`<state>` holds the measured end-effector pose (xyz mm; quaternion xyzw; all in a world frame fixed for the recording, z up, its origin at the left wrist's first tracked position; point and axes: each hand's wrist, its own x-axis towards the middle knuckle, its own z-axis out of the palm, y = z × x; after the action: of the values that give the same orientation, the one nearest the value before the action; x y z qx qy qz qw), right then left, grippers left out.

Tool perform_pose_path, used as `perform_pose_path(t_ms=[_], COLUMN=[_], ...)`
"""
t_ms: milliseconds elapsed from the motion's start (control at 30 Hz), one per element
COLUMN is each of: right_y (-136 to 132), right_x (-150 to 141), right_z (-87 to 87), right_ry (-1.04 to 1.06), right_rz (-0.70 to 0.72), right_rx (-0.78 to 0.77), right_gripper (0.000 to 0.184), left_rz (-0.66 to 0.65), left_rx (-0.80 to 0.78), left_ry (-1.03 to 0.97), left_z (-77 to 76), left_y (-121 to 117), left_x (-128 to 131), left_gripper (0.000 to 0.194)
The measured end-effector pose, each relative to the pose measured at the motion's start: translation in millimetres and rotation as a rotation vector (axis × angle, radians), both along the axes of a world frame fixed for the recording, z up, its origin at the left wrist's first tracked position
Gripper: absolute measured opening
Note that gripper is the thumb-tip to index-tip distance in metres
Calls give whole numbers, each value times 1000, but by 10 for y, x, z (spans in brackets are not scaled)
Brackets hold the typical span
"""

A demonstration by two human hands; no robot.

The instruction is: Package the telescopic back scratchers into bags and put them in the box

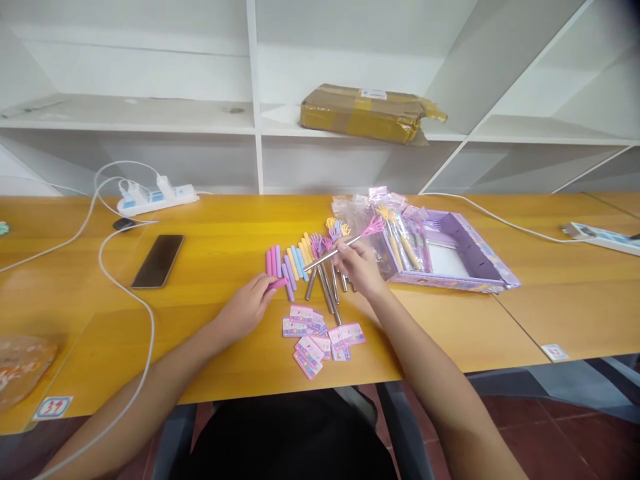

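My left hand (249, 304) is closed around a pink foam handle sleeve (279, 283), its end pointing right. In my right hand (359, 264) is a back scratcher (373, 228) with a pink claw head and a bare metal rod, which slants down toward the left hand. Rod and sleeve are apart. Between the hands lie several loose sleeves (294, 262) in pink, purple, yellow and blue. Beside them several more back scratchers (326, 287) with bare rods lie in a bunch, partly hidden by the right hand. Small printed cards (309, 355) are scattered nearer me.
A purple box (485, 257) at the right holds bagged back scratchers (400, 240) with clear plastic. On the left are a phone (158, 261), a power strip (159, 200) and a trailing white cable (150, 320). A taped cardboard box (360, 113) sits on the shelf behind.
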<state>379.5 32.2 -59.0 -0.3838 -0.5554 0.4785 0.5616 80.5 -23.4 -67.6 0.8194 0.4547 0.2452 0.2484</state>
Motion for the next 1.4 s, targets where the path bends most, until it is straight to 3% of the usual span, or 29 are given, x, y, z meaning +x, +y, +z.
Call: perform_pose_path(t_ms=[167, 667, 1400], right_y=[-121, -139, -182], right_x=[-203, -175, -226], right_z=[10, -38, -69], right_ry=[23, -134, -115], right_rz=[173, 155, 224], right_rx=[-57, -50, 18], right_gripper=[40, 47, 45], left_rz=[-10, -27, -28], left_rx=[-12, 32, 60], left_ry=[-19, 33, -7], left_z=[3, -86, -154], left_y=[-22, -19, -97], left_x=[14, -6, 14], left_gripper=[30, 38, 41])
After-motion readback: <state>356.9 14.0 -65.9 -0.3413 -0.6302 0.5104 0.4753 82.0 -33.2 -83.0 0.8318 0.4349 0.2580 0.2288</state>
